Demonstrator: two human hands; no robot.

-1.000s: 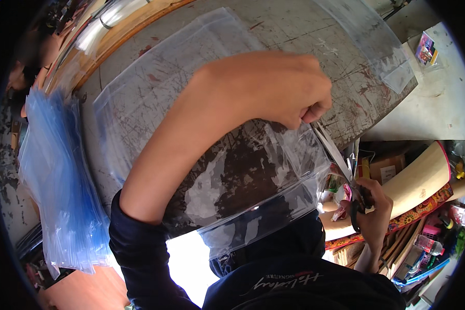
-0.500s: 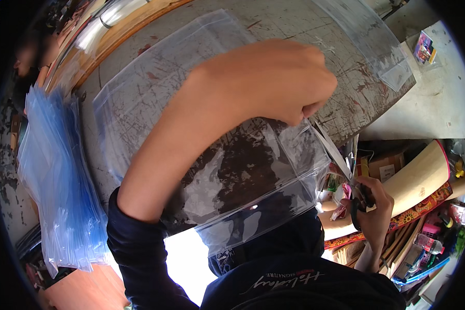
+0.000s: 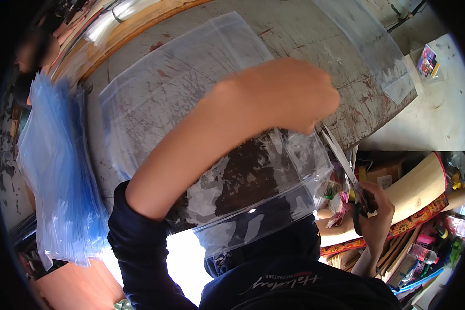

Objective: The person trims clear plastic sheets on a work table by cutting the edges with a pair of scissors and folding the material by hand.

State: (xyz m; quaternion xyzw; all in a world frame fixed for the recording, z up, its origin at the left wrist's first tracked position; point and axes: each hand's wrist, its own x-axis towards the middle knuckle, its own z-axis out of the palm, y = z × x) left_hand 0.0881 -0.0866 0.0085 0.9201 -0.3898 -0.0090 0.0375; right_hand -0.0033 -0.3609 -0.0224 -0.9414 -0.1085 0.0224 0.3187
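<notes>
My left arm reaches across the worktable, and my left hand (image 3: 307, 95) is closed at the far right corner of a clear plastic bag (image 3: 305, 163). Its fingertips are mostly hidden below the hand, pinched at the plastic's edge. The bag spreads over the table's near edge and hangs toward my lap. My right hand (image 3: 376, 209) grips the dark handles of a pair of scissors (image 3: 341, 155). Their long metal blades point up and away, with the tips beside my left hand and the bag's right edge. Another clear plastic sheet (image 3: 191, 57) lies flat beyond my left forearm.
A thick stack of bluish plastic bags (image 3: 62, 175) hangs over the table's left side. One more clear sheet (image 3: 369, 41) lies at the far right of the scratched worktable (image 3: 294, 31). Cream rolls (image 3: 416, 183) and clutter fill the space below right. A person (image 3: 36, 51) is at the far left.
My left hand has shifted slightly nearer to me. The scissors and right hand have moved a little lower. The bag's near edge has shifted slightly left.
</notes>
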